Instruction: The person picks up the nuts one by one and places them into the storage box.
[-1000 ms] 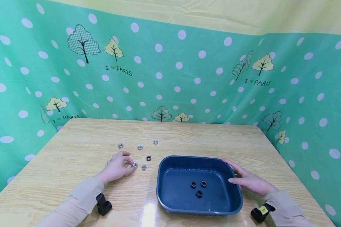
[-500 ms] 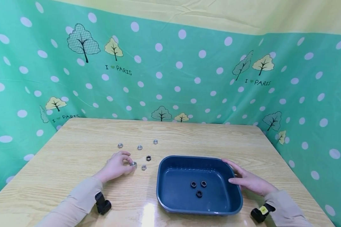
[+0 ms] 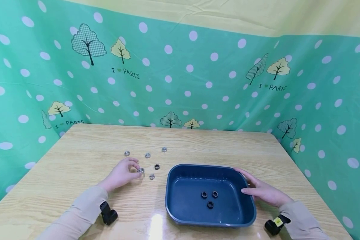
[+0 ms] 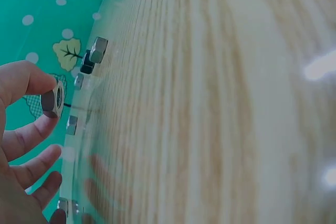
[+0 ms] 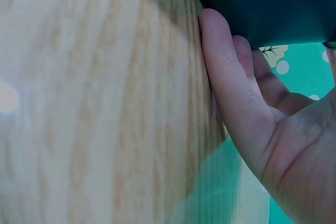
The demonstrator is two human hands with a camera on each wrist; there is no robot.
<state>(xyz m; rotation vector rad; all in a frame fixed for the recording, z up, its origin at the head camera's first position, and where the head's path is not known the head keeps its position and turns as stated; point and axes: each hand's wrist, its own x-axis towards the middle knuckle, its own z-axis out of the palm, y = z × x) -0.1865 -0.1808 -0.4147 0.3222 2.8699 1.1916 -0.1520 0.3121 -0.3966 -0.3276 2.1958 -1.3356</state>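
At the left, the left hand (image 3: pixel 121 175) is pinching a silver nut (image 4: pixel 51 102) between thumb and forefinger, the gap narrowed to the nut itself, while the remaining fingers are standing loosely apart from it. Judging by the left wrist view, that nut is hanging just off the counter (image 3: pixel 228 146). To its right, the blue tray (image 3: pixel 180 221) is lying with its long axis running roughly left to right, so one short end is facing the left hand. Between pinched nut and tray, a loose silver nut (image 3: pixel 152 177) and a loose dark nut (image 3: pixel 157 167) are sitting. The right hand is the nearer one to the tray: the right hand (image 3: pixel 265 191) is gripping its right end, thumb lying inside the rim and fingers staying outside.

Counting from the left, one silver nut is lying beyond the left hand, one is sitting in its pinch, and three more are lying further right, making five silver. One dark nut is lying among those, and three dark nuts (image 3: pixel 210 205) are resting close together inside the tray, near its middle, making four dark. One tray is holding them.
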